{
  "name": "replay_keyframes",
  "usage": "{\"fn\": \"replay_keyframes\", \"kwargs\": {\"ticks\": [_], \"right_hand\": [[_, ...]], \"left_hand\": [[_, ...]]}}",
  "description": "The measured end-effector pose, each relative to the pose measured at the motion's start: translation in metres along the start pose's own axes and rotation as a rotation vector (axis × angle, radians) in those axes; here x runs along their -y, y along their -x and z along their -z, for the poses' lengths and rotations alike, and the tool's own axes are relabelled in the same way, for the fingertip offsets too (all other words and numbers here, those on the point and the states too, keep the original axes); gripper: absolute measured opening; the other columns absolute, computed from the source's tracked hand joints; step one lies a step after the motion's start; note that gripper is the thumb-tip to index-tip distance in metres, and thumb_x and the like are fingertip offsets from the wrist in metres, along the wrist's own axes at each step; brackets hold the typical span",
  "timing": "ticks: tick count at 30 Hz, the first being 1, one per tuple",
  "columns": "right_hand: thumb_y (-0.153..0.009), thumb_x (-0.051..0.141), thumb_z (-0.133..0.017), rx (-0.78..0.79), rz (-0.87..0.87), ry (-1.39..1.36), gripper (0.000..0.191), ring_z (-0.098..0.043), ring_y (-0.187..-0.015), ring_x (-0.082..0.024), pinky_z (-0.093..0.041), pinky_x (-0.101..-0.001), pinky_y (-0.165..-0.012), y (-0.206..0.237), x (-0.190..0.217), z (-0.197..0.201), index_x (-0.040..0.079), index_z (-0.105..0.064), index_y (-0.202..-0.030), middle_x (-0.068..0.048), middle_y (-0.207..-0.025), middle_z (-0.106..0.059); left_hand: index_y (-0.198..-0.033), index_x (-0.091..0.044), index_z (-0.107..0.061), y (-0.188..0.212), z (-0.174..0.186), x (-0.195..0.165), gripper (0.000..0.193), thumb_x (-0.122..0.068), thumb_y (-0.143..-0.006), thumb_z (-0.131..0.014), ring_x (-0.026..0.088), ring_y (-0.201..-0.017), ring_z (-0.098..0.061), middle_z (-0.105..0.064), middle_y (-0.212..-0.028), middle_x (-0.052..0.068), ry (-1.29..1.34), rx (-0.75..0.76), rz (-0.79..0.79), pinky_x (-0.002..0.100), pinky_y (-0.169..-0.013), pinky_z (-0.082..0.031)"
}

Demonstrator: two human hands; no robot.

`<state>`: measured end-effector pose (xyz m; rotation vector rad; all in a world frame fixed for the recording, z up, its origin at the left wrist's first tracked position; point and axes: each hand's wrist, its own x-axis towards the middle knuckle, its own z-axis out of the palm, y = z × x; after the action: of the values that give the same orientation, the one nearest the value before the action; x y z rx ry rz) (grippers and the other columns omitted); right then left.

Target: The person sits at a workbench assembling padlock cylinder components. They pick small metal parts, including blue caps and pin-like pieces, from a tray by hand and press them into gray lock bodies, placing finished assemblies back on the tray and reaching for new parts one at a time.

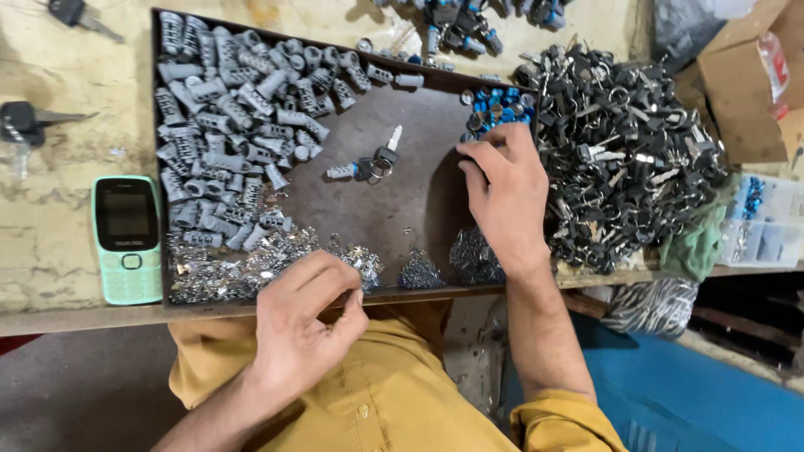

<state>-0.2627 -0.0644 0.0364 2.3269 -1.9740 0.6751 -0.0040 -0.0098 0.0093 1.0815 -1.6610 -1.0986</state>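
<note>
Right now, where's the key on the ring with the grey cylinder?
In the head view, the key with ring lies on the bare middle of the dark tray, right of the grey cylinder pile and just left of the right hand.

A worn, pale yellow workbench (59,243) with chipped, stained paint fills the upper view. Below its front edge lies a grey floor (75,393) on the left and a blue surface (703,402) on the right. A brown cardboard box (741,84) stands at the right edge. Light is even and soft.
</note>
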Motion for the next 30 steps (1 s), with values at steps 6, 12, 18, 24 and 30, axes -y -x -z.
{"fn": "replay_keyframes", "kwargs": {"ticks": [6, 12, 18, 24, 30], "right_hand": [[-0.091, -0.009, -0.069, -0.014, -0.098, -0.300, 0.016, -0.066, -0.087, -0.022, -0.053, -0.0331, -0.076, 0.030, 0.037, 0.008, 0.002, -0.067, -0.104, -0.010, -0.100, -0.065], [-0.085, -0.015, -0.063, 0.192, -0.252, -1.085, 0.034, -0.067, -0.094, -0.016, -0.054, -0.0272, -0.080, 0.084, 0.084, -0.006, -0.004, -0.072, -0.116, -0.014, -0.106, -0.068], [-0.093, -0.014, -0.065, 0.150, -0.493, -1.481, 0.036, -0.066, -0.101, -0.016, -0.056, -0.0281, -0.087, 0.100, 0.084, -0.011, -0.005, -0.064, -0.128, -0.012, -0.110, -0.065], [-0.092, -0.011, -0.067, 0.161, -0.566, -1.458, 0.037, -0.065, -0.102, -0.014, -0.056, -0.0277, -0.092, 0.102, 0.089, -0.009, -0.003, -0.060, -0.128, -0.013, -0.110, -0.066], [-0.096, -0.010, -0.066, 0.146, -0.408, -1.340, 0.021, -0.066, -0.103, -0.016, -0.055, -0.0263, -0.090, 0.101, 0.091, -0.007, -0.008, -0.067, -0.116, -0.016, -0.117, -0.064]], "left_hand": [[-0.089, -0.003, -0.064, 0.002, 0.009, -0.003, 0.016, 0.000, -0.075, -0.069, 0.023, -0.068, -0.058, -0.056, -0.083, 0.009, 0.032, 0.020, -0.002, 0.033, -0.061, -0.048], [-0.099, -0.003, -0.064, 0.000, 0.010, -0.002, 0.014, -0.001, -0.088, -0.073, 0.023, -0.077, -0.063, -0.061, -0.096, 0.011, 0.243, 0.133, -0.069, 0.032, -0.067, -0.052], [-0.096, -0.003, -0.064, 0.003, 0.007, -0.002, 0.014, -0.005, -0.088, -0.076, 0.025, -0.081, -0.063, -0.064, -0.092, 0.009, 0.195, 0.114, -0.109, 0.035, -0.072, -0.053], [-0.095, -0.003, -0.065, 0.009, 0.005, -0.002, 0.013, -0.003, -0.087, -0.075, 0.024, -0.083, -0.068, -0.068, -0.092, 0.009, 0.203, 0.056, -0.114, 0.034, -0.075, -0.055], [-0.095, -0.002, -0.066, 0.012, 0.005, -0.001, 0.016, 0.001, -0.084, -0.076, 0.024, -0.084, -0.068, -0.069, -0.095, 0.009, 0.214, 0.011, -0.150, 0.033, -0.076, -0.056]]}}
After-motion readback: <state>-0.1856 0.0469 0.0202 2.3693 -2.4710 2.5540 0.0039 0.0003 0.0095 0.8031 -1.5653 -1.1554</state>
